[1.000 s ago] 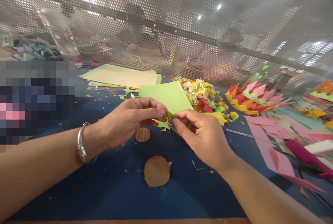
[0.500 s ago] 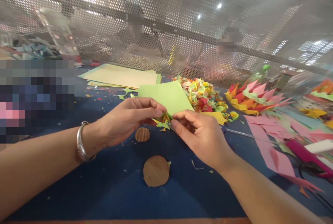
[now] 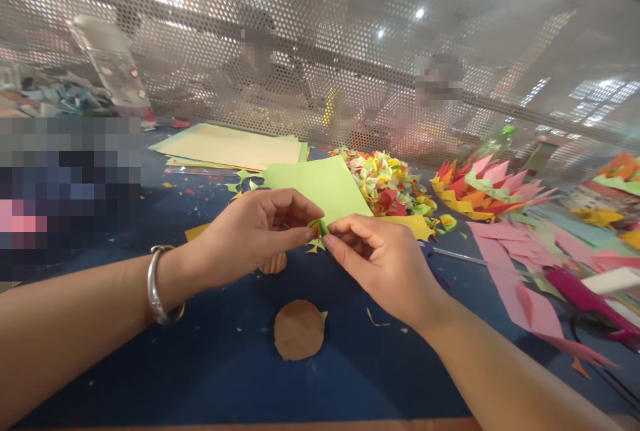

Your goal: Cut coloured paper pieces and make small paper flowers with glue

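A small folded green and yellow paper piece (image 3: 319,226) is pinched between my two hands above the blue table. My left hand (image 3: 260,227), with a silver bangle at the wrist, grips its left side between thumb and fingers. My right hand (image 3: 377,254) pinches its right side. Just behind it lies a light green paper sheet (image 3: 320,181). Below my hands rests a round cardboard disc (image 3: 299,329), and a smaller corrugated disc (image 3: 275,263) is partly covered by my left hand.
Stacked pale paper sheets (image 3: 235,144) lie at the back. A heap of folded paper pieces (image 3: 390,184) sits behind my right hand. To the right are paper petal rings (image 3: 490,187), pink paper strips (image 3: 515,271) and a magenta tool (image 3: 590,304) with a black cord. Perforated metal (image 3: 300,51) stands behind.
My left hand has turned slightly and its wrist is a little lower, covering more of the small disc. The paper piece now looks more closed and narrower between the fingers.
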Demonstrator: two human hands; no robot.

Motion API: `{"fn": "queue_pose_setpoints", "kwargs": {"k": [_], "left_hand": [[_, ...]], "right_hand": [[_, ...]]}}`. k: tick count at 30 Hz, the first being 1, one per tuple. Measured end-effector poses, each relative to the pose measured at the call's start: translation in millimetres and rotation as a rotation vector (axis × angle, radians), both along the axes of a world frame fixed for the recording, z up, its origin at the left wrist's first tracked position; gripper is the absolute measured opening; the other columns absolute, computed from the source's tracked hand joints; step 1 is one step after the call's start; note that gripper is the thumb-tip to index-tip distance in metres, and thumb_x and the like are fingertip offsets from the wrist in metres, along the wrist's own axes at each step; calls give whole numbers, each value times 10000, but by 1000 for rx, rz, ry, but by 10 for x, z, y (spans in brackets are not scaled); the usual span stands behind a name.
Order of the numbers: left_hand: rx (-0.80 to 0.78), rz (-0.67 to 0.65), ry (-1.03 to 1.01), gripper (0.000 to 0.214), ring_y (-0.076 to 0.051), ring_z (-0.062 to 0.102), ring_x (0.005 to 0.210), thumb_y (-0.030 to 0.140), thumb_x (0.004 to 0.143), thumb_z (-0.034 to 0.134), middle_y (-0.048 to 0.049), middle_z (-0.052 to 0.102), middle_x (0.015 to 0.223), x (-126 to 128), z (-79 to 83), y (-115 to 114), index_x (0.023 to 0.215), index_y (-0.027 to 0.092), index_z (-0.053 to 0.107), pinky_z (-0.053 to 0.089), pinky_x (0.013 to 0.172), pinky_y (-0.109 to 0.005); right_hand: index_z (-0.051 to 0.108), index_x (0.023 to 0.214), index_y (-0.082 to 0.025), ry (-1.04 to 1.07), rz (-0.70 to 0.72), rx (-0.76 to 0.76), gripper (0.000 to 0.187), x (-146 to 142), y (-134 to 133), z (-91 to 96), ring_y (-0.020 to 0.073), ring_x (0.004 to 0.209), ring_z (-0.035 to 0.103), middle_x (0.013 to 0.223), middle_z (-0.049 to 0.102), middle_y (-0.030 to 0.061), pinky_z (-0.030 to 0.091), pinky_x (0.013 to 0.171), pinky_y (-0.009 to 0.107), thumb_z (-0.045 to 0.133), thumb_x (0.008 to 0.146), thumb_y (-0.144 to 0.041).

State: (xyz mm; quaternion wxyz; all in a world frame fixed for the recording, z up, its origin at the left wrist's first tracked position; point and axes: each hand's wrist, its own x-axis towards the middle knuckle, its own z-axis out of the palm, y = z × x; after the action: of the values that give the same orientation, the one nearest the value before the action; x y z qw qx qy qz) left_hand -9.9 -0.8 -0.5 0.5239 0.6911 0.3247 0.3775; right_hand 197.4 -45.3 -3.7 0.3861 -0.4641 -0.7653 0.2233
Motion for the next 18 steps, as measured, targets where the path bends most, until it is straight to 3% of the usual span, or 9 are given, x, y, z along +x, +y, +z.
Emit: {"fn": "queue_pose_setpoints", "kwargs": {"k": [14,18], "left_hand": [[320,153,209,250,-181,684,790,216,798,676,-35,750,889,-33,-31,9,1045,192,706,523,660,-270],[310,157,250,272,-161,667,729,196,790,660,-16,737,893,-24,-4,-24,1059,214,696,517,620,-257]], "right_hand": [[709,890,-181,6,30,-14,140,-3,10,18,112,579,530,689,633,-22,427,540,240,638,945,-288],[708,893,-176,2,39,-26,141,-15,19,23,115,582,525,690,634,-19,423,546,245,632,945,-282]]}}
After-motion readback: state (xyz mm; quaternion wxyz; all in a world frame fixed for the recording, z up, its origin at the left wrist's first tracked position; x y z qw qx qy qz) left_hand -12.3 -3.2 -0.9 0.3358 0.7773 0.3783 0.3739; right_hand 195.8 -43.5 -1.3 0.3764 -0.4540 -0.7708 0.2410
